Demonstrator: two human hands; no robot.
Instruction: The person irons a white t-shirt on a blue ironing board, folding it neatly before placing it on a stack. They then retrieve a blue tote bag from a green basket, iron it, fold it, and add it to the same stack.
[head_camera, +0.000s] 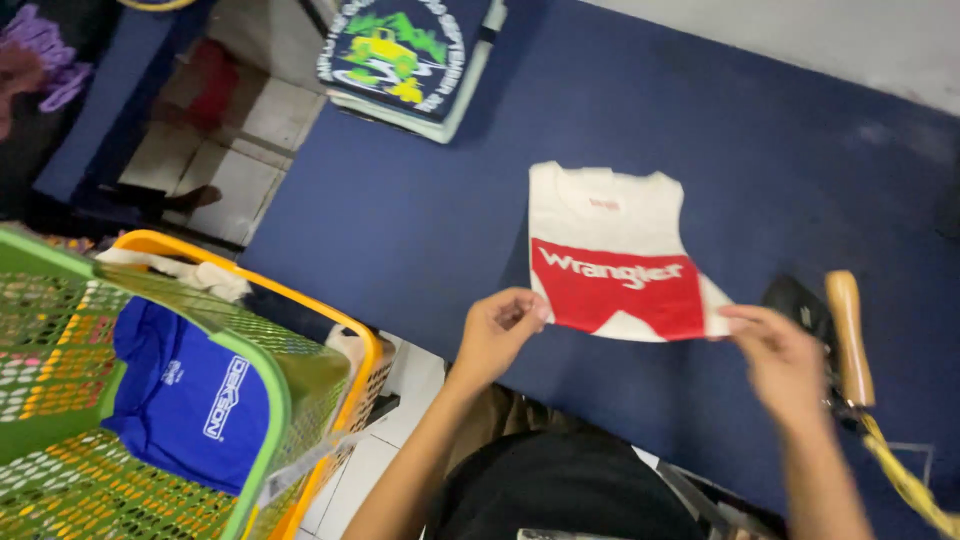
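A folded white shirt (610, 215) with a red printed panel lies on the dark blue padded table (420, 210). My left hand (497, 330) pinches the shirt's near left corner. My right hand (780, 360) grips the near right corner. Both hands hold the near edge slightly off the cloth surface.
A flat iron with a wooden handle (848, 335) stands right of my right hand, its yellow cord trailing down. A stack of folded shirts (405, 55) sits at the table's far left. A green basket (130, 400) with a blue shirt rests inside an orange basket (365, 345) at left.
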